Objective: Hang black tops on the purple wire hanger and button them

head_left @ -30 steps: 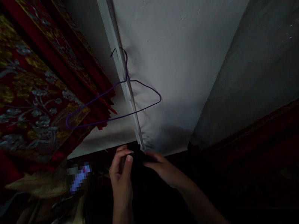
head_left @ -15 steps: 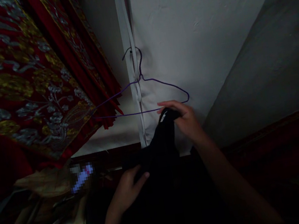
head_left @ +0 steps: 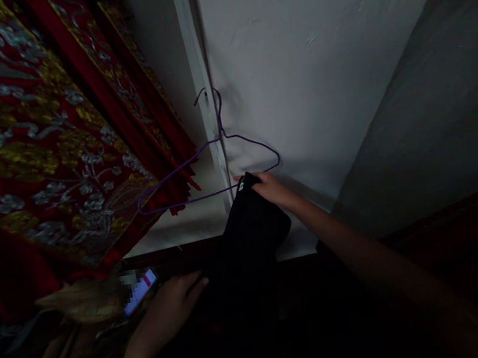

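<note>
A purple wire hanger (head_left: 251, 139) hangs by its hook from a white vertical strip on the wall. My right hand (head_left: 270, 188) is closed on the top edge of a black garment (head_left: 247, 232), at the hanger's bottom bar. A small white label shows by those fingers. Whether the cloth lies over the bar or in front of it, I cannot tell. Lower left, my left hand (head_left: 172, 301) grips the garment's side between thumb and fingers; the fingertips are partly lost in the dark cloth. The garment's lower part fades into shadow.
Red cloth (head_left: 32, 133) with gold and silver embroidery hangs at the left, close behind the hanger's left end. A lit phone (head_left: 141, 291) lies below it among tan items (head_left: 81, 301). The pale wall (head_left: 284, 63) fills the back, with a grey sheet-like surface (head_left: 428, 112) at right.
My right hand has moved left along the bottom bar with the garment's top. The hanger has tilted, its left end lower. My left hand has shifted left and slightly down; the view has shifted a little.
</note>
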`<action>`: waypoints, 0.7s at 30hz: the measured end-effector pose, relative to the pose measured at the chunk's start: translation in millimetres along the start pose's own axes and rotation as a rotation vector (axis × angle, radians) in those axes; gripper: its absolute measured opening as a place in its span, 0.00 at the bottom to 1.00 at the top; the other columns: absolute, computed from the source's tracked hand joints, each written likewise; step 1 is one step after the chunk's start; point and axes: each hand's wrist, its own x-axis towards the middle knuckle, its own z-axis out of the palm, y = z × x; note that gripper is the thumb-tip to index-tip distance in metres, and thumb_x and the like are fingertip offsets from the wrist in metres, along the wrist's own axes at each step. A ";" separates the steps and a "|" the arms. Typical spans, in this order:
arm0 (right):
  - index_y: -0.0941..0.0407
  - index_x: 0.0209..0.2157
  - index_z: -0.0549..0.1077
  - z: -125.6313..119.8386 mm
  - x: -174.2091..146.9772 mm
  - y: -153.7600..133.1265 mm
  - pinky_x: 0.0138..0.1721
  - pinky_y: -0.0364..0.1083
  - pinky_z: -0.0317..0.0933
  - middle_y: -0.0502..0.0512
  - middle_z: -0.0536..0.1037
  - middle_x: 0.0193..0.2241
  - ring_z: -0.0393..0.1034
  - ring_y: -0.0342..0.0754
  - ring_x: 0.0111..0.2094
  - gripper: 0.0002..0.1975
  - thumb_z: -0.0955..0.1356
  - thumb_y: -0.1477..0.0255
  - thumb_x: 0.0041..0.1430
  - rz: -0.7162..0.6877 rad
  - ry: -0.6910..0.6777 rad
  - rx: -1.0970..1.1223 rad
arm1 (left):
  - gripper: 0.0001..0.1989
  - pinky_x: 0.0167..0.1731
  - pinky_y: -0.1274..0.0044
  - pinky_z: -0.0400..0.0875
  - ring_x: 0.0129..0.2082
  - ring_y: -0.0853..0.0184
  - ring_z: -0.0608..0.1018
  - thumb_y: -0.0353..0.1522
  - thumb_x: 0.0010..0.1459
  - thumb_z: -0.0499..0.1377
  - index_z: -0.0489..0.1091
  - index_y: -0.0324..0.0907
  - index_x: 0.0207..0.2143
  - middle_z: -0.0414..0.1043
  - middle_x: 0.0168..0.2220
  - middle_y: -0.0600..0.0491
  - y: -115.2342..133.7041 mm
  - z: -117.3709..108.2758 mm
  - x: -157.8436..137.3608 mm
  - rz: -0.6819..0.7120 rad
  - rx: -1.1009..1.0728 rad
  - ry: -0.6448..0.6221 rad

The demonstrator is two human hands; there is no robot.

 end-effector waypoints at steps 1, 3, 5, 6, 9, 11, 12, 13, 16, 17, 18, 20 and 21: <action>0.57 0.32 0.82 -2.4 -0.6 1.6 0.31 0.43 0.61 0.49 0.79 0.24 0.70 0.46 0.27 0.16 0.63 0.76 0.47 0.011 -0.027 -0.019 | 0.11 0.31 0.75 0.67 0.29 0.58 0.81 0.43 0.62 0.62 0.82 0.50 0.32 0.81 0.29 0.51 -2.9 -3.4 0.3 -0.008 -0.002 0.009; 0.57 0.25 0.79 -9.5 -5.0 3.6 0.30 0.43 0.61 0.48 0.78 0.21 0.69 0.46 0.25 0.12 0.64 0.77 0.46 0.008 -0.045 -0.028 | 0.11 0.29 0.76 0.67 0.26 0.60 0.79 0.43 0.59 0.63 0.81 0.50 0.29 0.79 0.25 0.52 -7.7 -9.9 1.9 -0.027 -0.014 0.040; 0.56 0.22 0.78 -21.2 -13.3 3.6 0.29 0.43 0.60 0.48 0.77 0.21 0.69 0.47 0.25 0.09 0.65 0.76 0.46 -0.019 -0.048 -0.042 | 0.11 0.32 0.75 0.69 0.29 0.58 0.80 0.43 0.57 0.65 0.81 0.49 0.26 0.80 0.28 0.51 -9.1 -17.4 5.2 -0.030 0.006 0.086; 0.56 0.22 0.78 -28.7 -18.3 3.0 0.28 0.43 0.60 0.48 0.77 0.20 0.69 0.47 0.25 0.09 0.65 0.75 0.46 -0.037 -0.051 -0.061 | 0.12 0.35 0.74 0.70 0.33 0.57 0.81 0.44 0.57 0.65 0.81 0.49 0.26 0.81 0.32 0.49 -7.8 -21.8 7.7 -0.025 0.043 0.106; 0.54 0.24 0.80 -53.1 -32.9 -0.1 0.29 0.45 0.63 0.49 0.79 0.22 0.72 0.49 0.27 0.08 0.67 0.73 0.47 -0.100 -0.030 -0.099 | 0.19 0.41 0.71 0.72 0.39 0.55 0.82 0.47 0.61 0.59 0.80 0.47 0.24 0.80 0.41 0.45 4.4 -38.0 18.6 -0.016 0.216 0.111; 0.54 0.31 0.82 -67.0 -39.8 -2.1 0.36 0.47 0.68 0.51 0.83 0.29 0.76 0.52 0.33 0.10 0.68 0.72 0.47 -0.141 -0.005 -0.062 | 0.23 0.43 0.70 0.73 0.39 0.56 0.81 0.48 0.63 0.55 0.80 0.46 0.25 0.78 0.43 0.45 16.4 -50.8 28.1 0.016 0.305 0.112; 0.53 0.35 0.83 -72.5 -42.0 -3.1 0.39 0.49 0.69 0.52 0.84 0.33 0.78 0.53 0.37 0.12 0.69 0.71 0.47 -0.159 0.005 -0.034 | 0.23 0.45 0.70 0.73 0.40 0.56 0.80 0.49 0.63 0.55 0.81 0.46 0.26 0.77 0.43 0.45 22.4 -57.3 33.1 0.050 0.320 0.136; 0.53 0.37 0.83 -77.4 -43.5 -3.9 0.43 0.50 0.70 0.53 0.85 0.36 0.78 0.54 0.39 0.13 0.70 0.71 0.48 -0.175 0.006 -0.013 | 0.22 0.46 0.70 0.72 0.42 0.55 0.80 0.49 0.62 0.56 0.82 0.47 0.28 0.77 0.44 0.45 28.2 -63.4 38.0 0.091 0.322 0.170; 0.53 0.37 0.83 -89.6 -44.3 -6.5 0.47 0.54 0.70 0.54 0.85 0.36 0.79 0.55 0.40 0.12 0.72 0.67 0.50 -0.201 -0.042 -0.030 | 0.19 0.46 0.71 0.73 0.43 0.55 0.79 0.49 0.58 0.59 0.83 0.47 0.30 0.77 0.43 0.45 43.6 -76.6 49.6 0.175 0.272 0.251; 0.53 0.36 0.83 -93.6 -43.7 -7.3 0.46 0.54 0.70 0.54 0.85 0.35 0.78 0.55 0.39 0.11 0.72 0.66 0.51 -0.205 -0.064 -0.057 | 0.18 0.44 0.71 0.73 0.41 0.55 0.80 0.49 0.58 0.60 0.83 0.47 0.28 0.78 0.41 0.46 48.4 -78.3 51.9 0.179 0.244 0.233; 0.54 0.35 0.83 -97.4 -42.8 -8.1 0.45 0.53 0.70 0.53 0.85 0.34 0.78 0.55 0.38 0.10 0.72 0.66 0.51 -0.210 -0.079 -0.084 | 0.18 0.42 0.72 0.74 0.39 0.55 0.80 0.48 0.57 0.61 0.82 0.47 0.26 0.79 0.39 0.46 52.9 -78.4 53.3 0.172 0.207 0.189; 0.54 0.32 0.83 -104.1 -40.5 -9.1 0.41 0.51 0.70 0.53 0.84 0.32 0.77 0.54 0.36 0.10 0.71 0.65 0.51 -0.222 -0.080 -0.117 | 0.17 0.37 0.73 0.74 0.34 0.57 0.80 0.47 0.56 0.63 0.80 0.47 0.22 0.79 0.34 0.48 60.2 -74.8 53.9 0.135 0.128 0.048; 0.54 0.31 0.82 -106.5 -39.4 -9.3 0.39 0.50 0.69 0.53 0.84 0.31 0.77 0.53 0.34 0.10 0.70 0.65 0.51 -0.229 -0.073 -0.123 | 0.16 0.34 0.74 0.73 0.32 0.59 0.80 0.47 0.55 0.64 0.80 0.47 0.22 0.79 0.31 0.49 62.3 -71.9 53.7 0.110 0.090 -0.011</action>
